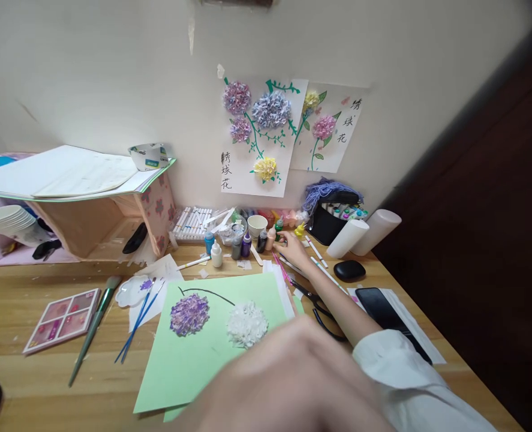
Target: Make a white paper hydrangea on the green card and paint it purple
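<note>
My right hand (292,249) reaches to the back of the table, its fingers curled and closed at a small peach paint bottle (271,239); the fingertips partly overlap it. Close by stand a green paint bottle (279,227), a black one (261,241) and a purple one (246,245). My left hand (288,378) is large and blurred in the foreground, its fingers hidden. It covers part of a light green sheet (167,366). On the sheet sit a purple textured flower (189,314) and a white one (248,324), with a dark curved line above and between them.
Scissors (313,297), a black phone (376,306) and a black oval case (349,270) lie at right. Two brushes (140,318), a large brush (93,330) and a pink palette (62,320) lie left. A white cup (257,225) and markers (192,222) stand behind.
</note>
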A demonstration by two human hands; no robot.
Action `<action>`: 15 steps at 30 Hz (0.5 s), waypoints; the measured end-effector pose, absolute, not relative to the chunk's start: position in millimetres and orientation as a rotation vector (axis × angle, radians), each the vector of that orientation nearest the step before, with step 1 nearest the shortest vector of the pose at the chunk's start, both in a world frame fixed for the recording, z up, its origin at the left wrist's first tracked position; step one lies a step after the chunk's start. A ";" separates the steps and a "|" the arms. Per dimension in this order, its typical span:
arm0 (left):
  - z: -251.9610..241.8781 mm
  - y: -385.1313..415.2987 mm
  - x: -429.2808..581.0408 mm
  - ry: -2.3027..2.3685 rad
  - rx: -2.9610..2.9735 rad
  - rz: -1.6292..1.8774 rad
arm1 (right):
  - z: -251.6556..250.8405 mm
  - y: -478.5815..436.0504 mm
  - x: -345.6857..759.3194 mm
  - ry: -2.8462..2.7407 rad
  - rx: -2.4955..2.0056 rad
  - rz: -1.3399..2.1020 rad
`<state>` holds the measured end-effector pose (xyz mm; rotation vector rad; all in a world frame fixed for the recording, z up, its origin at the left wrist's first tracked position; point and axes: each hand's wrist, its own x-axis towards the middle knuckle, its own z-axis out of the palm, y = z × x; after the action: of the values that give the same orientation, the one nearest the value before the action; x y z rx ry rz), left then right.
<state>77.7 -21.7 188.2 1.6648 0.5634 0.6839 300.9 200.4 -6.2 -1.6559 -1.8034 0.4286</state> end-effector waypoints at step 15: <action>66.4 -4.1 15.0 1.454 1.791 0.900 | 22.5 136.8 291.1 -1.699 -1.342 0.791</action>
<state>15.0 -4.1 66.4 1.7906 1.4545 0.8999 291.1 136.8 22.5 -1.3417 -1.6988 0.7912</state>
